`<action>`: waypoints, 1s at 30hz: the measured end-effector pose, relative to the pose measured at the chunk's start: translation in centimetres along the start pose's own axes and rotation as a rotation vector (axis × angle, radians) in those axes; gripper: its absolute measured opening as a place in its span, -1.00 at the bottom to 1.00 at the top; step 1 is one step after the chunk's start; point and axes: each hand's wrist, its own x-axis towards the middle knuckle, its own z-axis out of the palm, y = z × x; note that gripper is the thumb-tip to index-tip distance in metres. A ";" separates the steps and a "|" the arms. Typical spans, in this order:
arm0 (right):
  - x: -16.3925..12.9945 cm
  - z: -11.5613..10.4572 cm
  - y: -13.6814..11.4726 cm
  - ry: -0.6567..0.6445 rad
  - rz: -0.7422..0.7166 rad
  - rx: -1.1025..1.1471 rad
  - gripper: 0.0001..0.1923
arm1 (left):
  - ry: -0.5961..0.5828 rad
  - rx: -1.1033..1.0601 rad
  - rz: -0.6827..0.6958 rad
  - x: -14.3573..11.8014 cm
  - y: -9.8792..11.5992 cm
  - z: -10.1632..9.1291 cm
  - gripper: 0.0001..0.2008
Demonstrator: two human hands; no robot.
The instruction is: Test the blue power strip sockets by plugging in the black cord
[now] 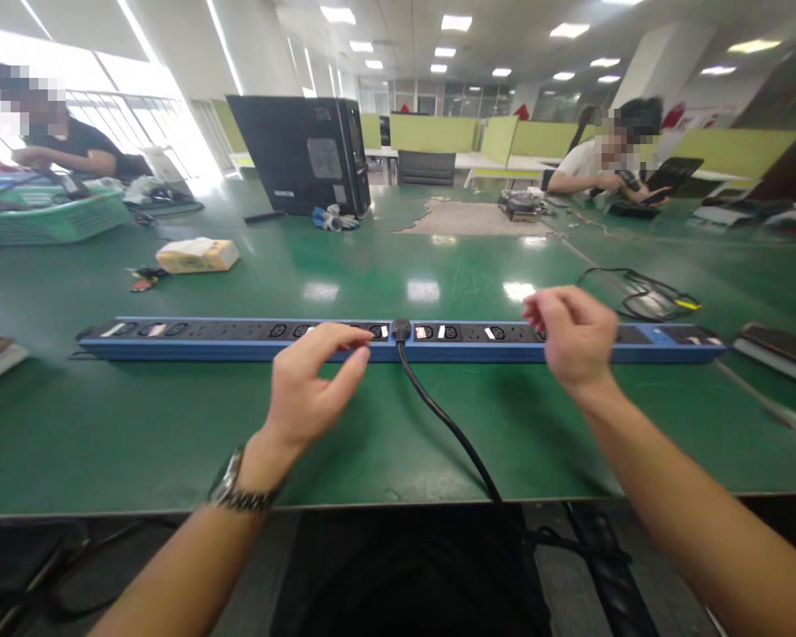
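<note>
A long blue power strip (345,352) with black socket faces lies across the table in front of me. Small white stickers mark several of its sockets. Near its middle sits a black plug (401,330), and its thick cord (447,422) runs down over the table's front edge. My left hand (315,380) is over the strip just left of the plug, thumb apart from the fingers, nothing seen between them. On the right, my right hand (576,341) is raised in front of the strip with its fingers curled together; whatever they may hold is hidden.
Behind the strip are a tissue pack (197,256), a black computer case (298,155), blue-grey gloves (335,218) and a coiled black cable (656,294). A green basket (53,217) stands at the left. Two people work at the far left and far right.
</note>
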 end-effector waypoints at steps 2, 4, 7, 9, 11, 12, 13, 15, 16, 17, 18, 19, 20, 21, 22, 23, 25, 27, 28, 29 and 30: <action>-1.2 0.9 0.9 -0.032 0.040 -0.069 -0.63 | -0.041 0.031 -0.093 1.8 -3.0 2.3 -0.80; -2.1 2.1 1.1 -0.131 0.069 -0.159 -0.62 | -0.083 0.075 -0.173 3.5 -5.8 4.7 -0.76; -1.6 4.5 -1.0 -0.223 0.051 -0.197 -0.57 | -0.186 0.149 -0.189 4.8 -8.0 7.1 -0.74; -0.4 6.6 -3.4 -0.336 0.091 -0.242 -0.60 | -0.280 0.208 -0.130 4.7 -8.1 7.7 -0.72; 0.8 8.8 -5.5 -0.519 0.137 -0.357 -0.57 | -0.365 0.264 -0.050 4.2 -7.8 7.7 -0.71; 1.3 10.0 -6.2 -0.596 0.153 -0.436 -0.51 | -0.389 0.286 -0.022 3.9 -7.6 7.6 -0.71; 1.6 11.0 -6.7 -0.666 0.167 -0.510 -0.48 | -0.398 0.303 -0.007 3.7 -7.4 7.4 -0.72; 1.8 12.9 -7.2 -0.762 0.181 -0.622 -0.51 | -0.389 0.332 -0.018 3.3 -7.2 7.1 -0.73; 1.7 13.6 -7.2 -0.787 0.180 -0.651 -0.56 | -0.382 0.347 -0.032 3.3 -7.1 7.0 -0.73; 1.6 14.1 -7.2 -0.798 0.174 -0.666 -0.62 | -0.374 0.363 -0.047 3.3 -7.1 7.0 -0.73; 1.6 14.5 -7.3 -0.793 0.167 -0.672 -0.66 | -0.369 0.377 -0.061 3.3 -7.0 7.0 -0.73; 1.7 14.7 -7.4 -0.775 0.159 -0.672 -0.68 | -0.364 0.390 -0.072 3.3 -7.0 7.0 -0.74; 1.9 14.6 -7.7 -0.742 0.149 -0.667 -0.70 | -0.363 0.398 -0.077 3.4 -7.0 7.1 -0.75; 2.2 14.4 -8.1 -0.698 0.139 -0.654 -0.70 | -0.362 0.401 -0.079 3.4 -7.0 7.1 -0.76; 2.7 13.9 -8.6 -0.644 0.126 -0.632 -0.69 | -0.360 0.402 -0.079 3.4 -7.0 7.2 -0.76; 3.4 13.2 -9.0 -0.594 0.110 -0.601 -0.68 | -0.357 0.399 -0.079 3.4 -7.0 7.2 -0.76; 5.0 11.3 -9.6 -0.536 0.073 -0.525 -0.68 | -0.345 0.391 -0.079 3.3 -7.0 7.3 -0.74; 6.6 8.9 -9.1 -0.572 0.067 -0.471 -0.71 | -0.336 0.389 -0.083 3.3 -7.0 7.3 -0.73; 7.3 7.7 -8.3 -0.596 0.075 -0.463 -0.72 | -0.337 0.389 -0.086 3.3 -7.0 7.3 -0.72; 7.9 6.6 -7.3 -0.618 0.100 -0.467 -0.73 | -0.340 0.389 -0.091 3.3 -7.1 7.3 -0.72; 8.2 5.6 -6.0 -0.638 0.144 -0.488 -0.74 | -0.347 0.390 -0.096 3.3 -7.1 7.3 -0.72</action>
